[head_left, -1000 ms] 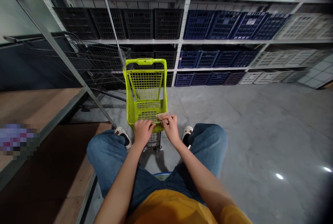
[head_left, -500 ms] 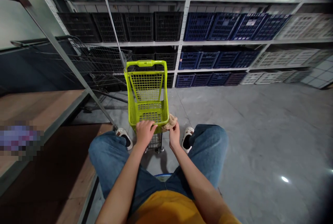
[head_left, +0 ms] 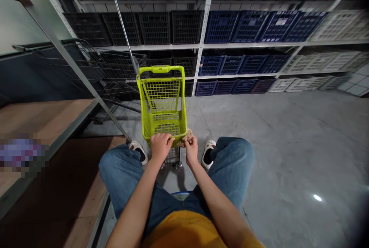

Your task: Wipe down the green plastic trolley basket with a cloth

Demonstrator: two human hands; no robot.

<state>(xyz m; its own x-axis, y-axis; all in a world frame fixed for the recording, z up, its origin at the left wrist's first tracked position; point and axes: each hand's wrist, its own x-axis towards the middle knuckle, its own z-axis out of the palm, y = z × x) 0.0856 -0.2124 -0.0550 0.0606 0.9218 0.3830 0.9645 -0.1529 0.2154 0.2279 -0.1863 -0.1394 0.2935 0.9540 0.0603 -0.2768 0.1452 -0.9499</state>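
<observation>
A small lime-green shopping cart [head_left: 143,121] stands upright between my feet, its grid basket facing up at me. My left hand [head_left: 161,148] is closed over the near rim of the basket, thumb towards the right. In my right hand [head_left: 191,152] is a crumpled beige cloth [head_left: 188,135], pinched between the fingers. The cloth lies against the basket's near right corner. Part of it is hidden by the fingers. Below the basket a metal frame with wheels [head_left: 176,164] shows in part.
White shelving [head_left: 203,29] across the back holds black crates [head_left: 155,29], blue crates [head_left: 220,27] and white crates [head_left: 331,25]. A dark wire cart [head_left: 115,65] stands behind at left. Wooden shelves [head_left: 57,111] run close on my left. Grey floor [head_left: 288,144] stretches to the right.
My right hand has shifted slightly left and down with the cloth, along the basket's near right corner. The left hand keeps its place on the rim.
</observation>
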